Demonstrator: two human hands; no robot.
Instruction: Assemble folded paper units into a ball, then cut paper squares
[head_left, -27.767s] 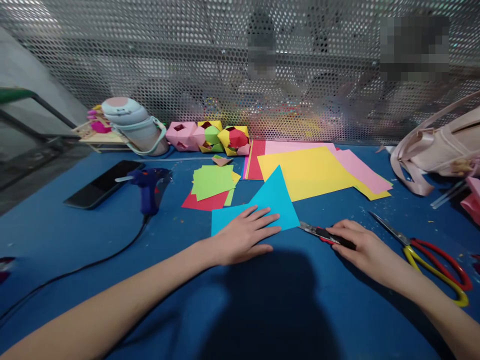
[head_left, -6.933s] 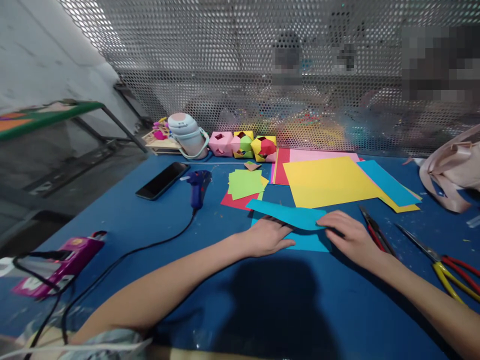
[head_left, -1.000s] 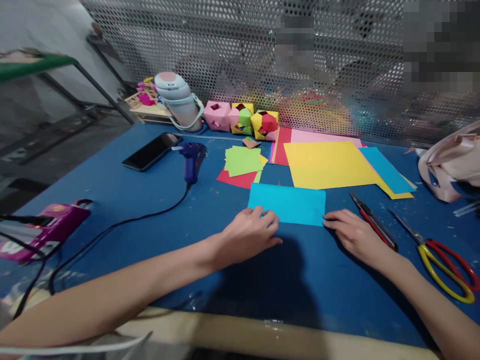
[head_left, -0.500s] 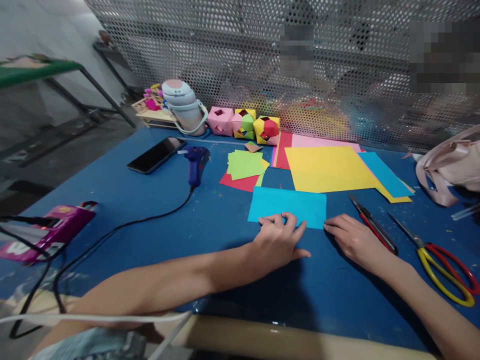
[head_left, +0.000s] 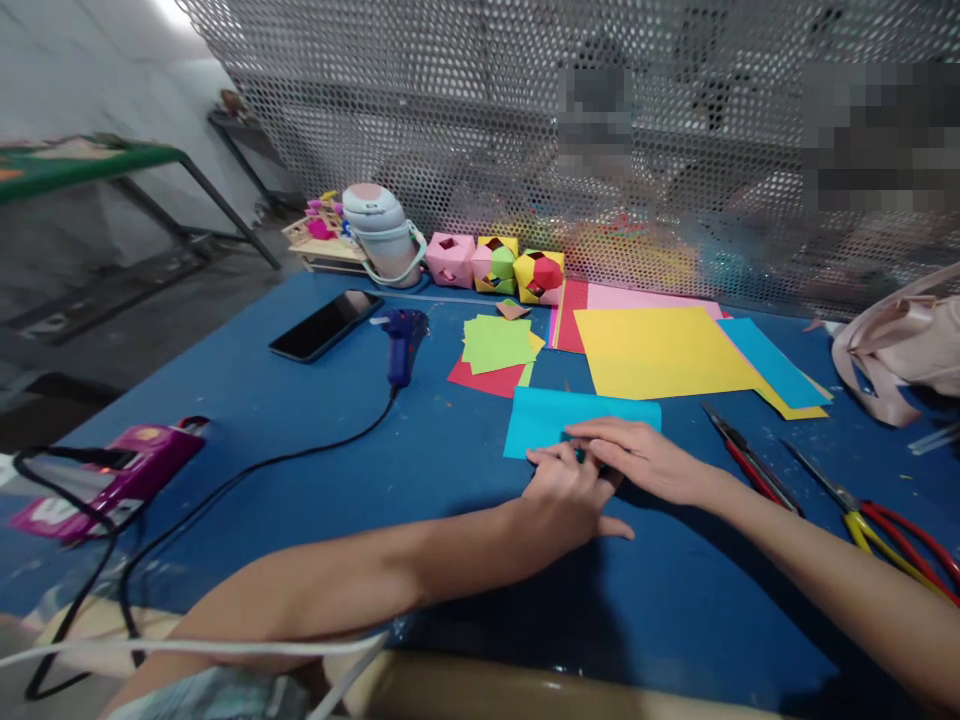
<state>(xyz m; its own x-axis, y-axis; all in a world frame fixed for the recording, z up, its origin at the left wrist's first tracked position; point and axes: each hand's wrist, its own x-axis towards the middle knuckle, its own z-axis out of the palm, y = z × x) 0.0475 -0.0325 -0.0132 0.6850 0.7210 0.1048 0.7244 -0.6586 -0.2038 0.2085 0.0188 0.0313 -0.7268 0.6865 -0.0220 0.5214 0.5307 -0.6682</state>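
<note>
A folded light-blue paper rectangle (head_left: 551, 415) lies flat on the blue table (head_left: 315, 420) in front of me. My left hand (head_left: 570, 495) rests at its near edge, fingertips pressing on the paper. My right hand (head_left: 645, 458) lies flat across the paper's near right part, fingers stretched out to the left and overlapping my left fingertips. Neither hand holds anything.
A red utility knife (head_left: 746, 462) and yellow-red scissors (head_left: 885, 520) lie to the right. Yellow sheet (head_left: 660, 350), green squares (head_left: 495, 342), paper cubes (head_left: 495, 265), glue gun (head_left: 405, 335), phone (head_left: 326, 325), bottle (head_left: 382, 232) sit behind. A pink bag (head_left: 900, 345) is far right, a magenta device (head_left: 112, 480) left.
My right hand has slid left from the paper's right corner onto the paper, over my left fingertips. My left hand stays at the near edge. The view shifted slightly.
</note>
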